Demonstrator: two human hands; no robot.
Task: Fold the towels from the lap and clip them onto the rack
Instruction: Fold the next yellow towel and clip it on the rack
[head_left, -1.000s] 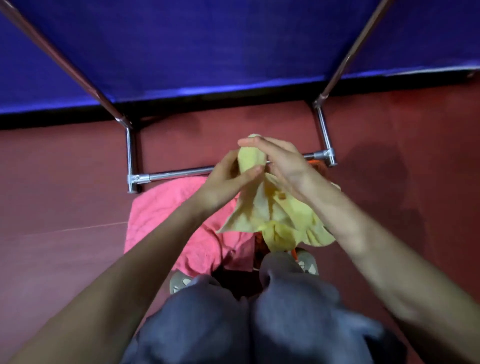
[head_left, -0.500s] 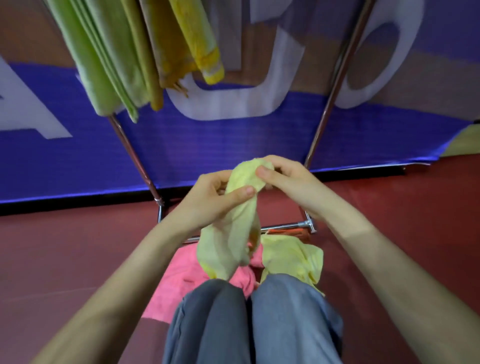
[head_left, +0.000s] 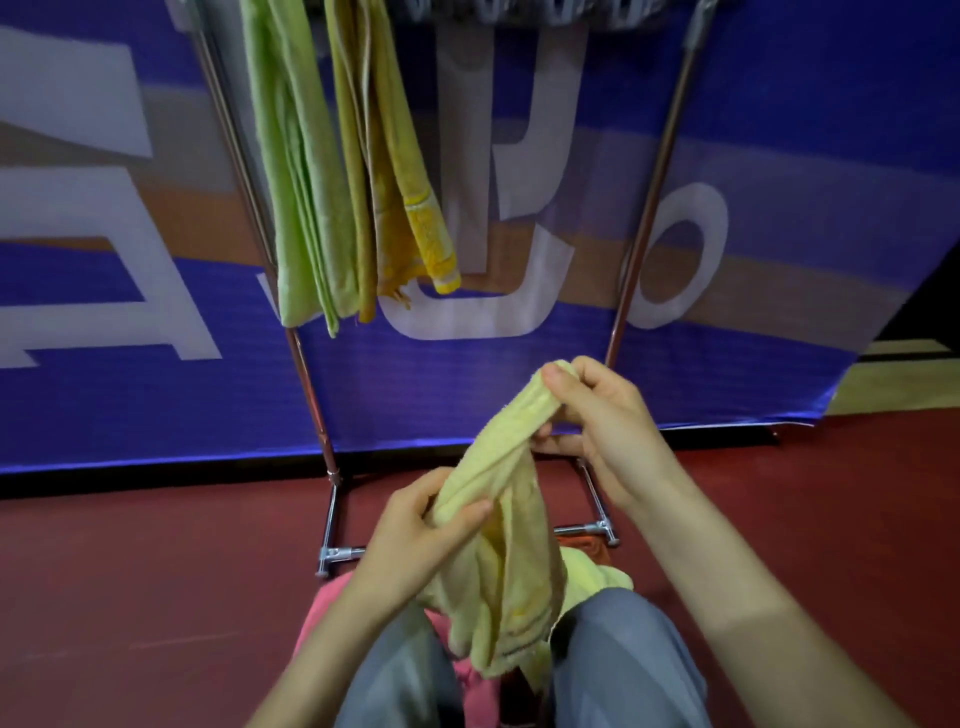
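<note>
Pale yellow towel (head_left: 506, 525): bunched into a loose rope, held in the air over the lap in front of the rack. Its top end is up and to the right, and its loose tail hangs down between the knees.
Right hand (head_left: 605, 415): raised, the higher and farther of the two. Thumb and curled fingers pinch the towel's top end, with the wrist bent and the forearm running in from the near right.
Left hand (head_left: 415, 525): lower and nearer, clenched round the towel's middle. The thumb lies across the near side of the cloth, and the forearm comes in from the near left.
Second yellow towel (head_left: 597, 571): crumpled by the right knee, partly hidden behind the hanging tail.
Pink towel (head_left: 319, 613): bunched at the left knee and showing again between the legs.
Grey trousers (head_left: 623, 670): both knees at the near edge.
Rack (head_left: 306, 364): two metal uprights and a chrome foot frame on the floor, just beyond the knees.
Green towel (head_left: 301, 182): folded, hanging at the rack's left side.
Mustard-yellow towels (head_left: 405, 187): hanging just right of the green one.
Clips (head_left: 519, 9): a blurred grey row along the top edge.
Banner (head_left: 156, 395): blue with large white shapes, behind the rack.
Floor (head_left: 130, 571): dark red.
</note>
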